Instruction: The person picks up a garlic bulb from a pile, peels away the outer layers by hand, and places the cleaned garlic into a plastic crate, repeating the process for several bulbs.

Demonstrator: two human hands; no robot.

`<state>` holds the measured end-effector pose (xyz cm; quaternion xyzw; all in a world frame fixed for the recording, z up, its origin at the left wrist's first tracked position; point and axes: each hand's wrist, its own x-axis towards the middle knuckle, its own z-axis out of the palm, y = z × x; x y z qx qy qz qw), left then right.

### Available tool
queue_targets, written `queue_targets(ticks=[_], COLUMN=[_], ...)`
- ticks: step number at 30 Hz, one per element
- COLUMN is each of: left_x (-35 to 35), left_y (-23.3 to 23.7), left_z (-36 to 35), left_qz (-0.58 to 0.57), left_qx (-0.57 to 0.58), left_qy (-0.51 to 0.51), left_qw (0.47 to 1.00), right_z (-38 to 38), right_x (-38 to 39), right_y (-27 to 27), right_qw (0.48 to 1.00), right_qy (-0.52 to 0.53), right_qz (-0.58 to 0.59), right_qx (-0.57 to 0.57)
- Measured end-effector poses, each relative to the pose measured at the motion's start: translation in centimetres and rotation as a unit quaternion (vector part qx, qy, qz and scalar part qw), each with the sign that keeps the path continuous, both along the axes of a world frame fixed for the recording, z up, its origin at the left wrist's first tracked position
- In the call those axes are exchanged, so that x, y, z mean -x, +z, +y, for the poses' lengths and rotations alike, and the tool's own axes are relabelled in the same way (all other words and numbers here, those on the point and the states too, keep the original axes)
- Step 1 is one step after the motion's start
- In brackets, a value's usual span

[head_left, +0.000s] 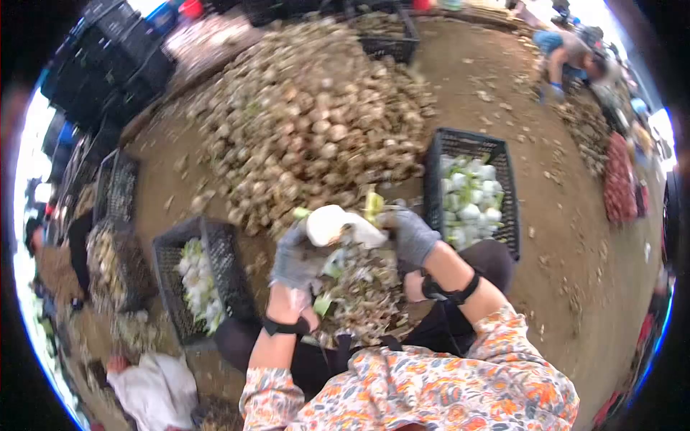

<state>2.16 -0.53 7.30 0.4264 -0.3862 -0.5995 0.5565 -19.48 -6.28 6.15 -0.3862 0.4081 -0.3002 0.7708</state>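
Observation:
Both of my hands wear grey gloves and meet in front of my lap. My left hand [293, 257] is closed around a large white bulb [327, 224], onion- or garlic-like, with a bit of green at its side. My right hand [413, 235] is closed at the other end of the bulb, beside a yellow-green stalk [373, 204]; motion blurs its fingertips. Between my legs lies a heap of loose skins and peelings [366, 294].
A large pile of brownish unpeeled bulbs [316, 122] spreads ahead. Black crates of white bulbs stand right [514, 194] and left [162, 269]. Stacked black crates [100, 65] rise far left. A co-worker [568, 54] bends at upper right, near a red mesh sack [619, 179].

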Motion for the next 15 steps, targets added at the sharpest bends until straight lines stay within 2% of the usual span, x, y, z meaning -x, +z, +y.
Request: queue_targets(ticks=[1, 2, 3, 4, 5, 6, 7, 8, 9, 11, 12, 13, 14, 15], left_x=[0.2, 0.5, 0.6, 0.6, 0.6, 0.7, 0.8, 0.8, 0.6, 0.0, 0.0, -0.1, -0.1, 0.1], left_y=[0.4, 0.9, 1.7, 0.4, -1.0, -0.3, 0.3, 1.2, 0.5, -1.2, -1.1, -1.3, -1.5, -1.7], left_z=[-0.4, -0.9, -1.2, -0.9, -0.7, -0.7, -1.1, -1.5, -1.8, -2.1, -2.0, -2.1, -2.1, -2.2], left_qz=[0.183, 0.357, 0.459, 0.379, 0.294, 0.315, 0.385, 0.452, 0.454, 0.479, 0.486, 0.486, 0.484, 0.484], left_qx=[-0.089, -0.181, -0.265, -0.216, -0.169, -0.161, -0.184, -0.209, -0.206, -0.270, -0.291, -0.291, -0.288, -0.285], left_qy=[-0.003, 0.026, 0.035, 0.020, 0.013, 0.015, 0.012, 0.013, 0.013, 0.107, 0.122, 0.122, 0.120, 0.119], left_qw=[0.979, 0.916, 0.847, 0.900, 0.941, 0.935, 0.904, 0.867, 0.867, 0.828, 0.815, 0.815, 0.817, 0.819], right_z=[0.2, 0.3, 0.4, 0.3, 0.2, 0.0, 0.2, 0.4, 0.4, 0.1, 0.1, 0.2, 0.5, 0.5], right_x=[0.5, 0.9, 1.3, 1.4, 1.6, 1.7, 1.9, 2.2, 2.3, 1.4, 0.5, -0.3, -0.5, -0.9], right_y=[0.8, 1.6, 3.2, 3.0, 2.6, 2.4, 2.3, 2.2, 2.2, 2.1, 3.5, 4.9, 3.1, 2.1], right_qw=[0.996, 0.986, 0.952, 0.952, 0.960, 0.963, 0.951, 0.942, 0.931, 0.946, 0.915, 0.847, 0.752, 0.753], right_qy=[0.019, 0.036, 0.078, 0.080, 0.120, 0.158, 0.199, 0.220, 0.243, 0.309, 0.375, 0.426, 0.483, 0.483], right_qz=[-0.063, -0.119, -0.221, -0.219, -0.212, -0.204, -0.230, -0.250, -0.269, -0.084, 0.079, 0.241, 0.300, 0.301], right_qx=[-0.056, -0.115, -0.198, -0.199, -0.140, -0.078, -0.046, -0.049, -0.053, 0.041, 0.127, 0.208, 0.332, 0.330])
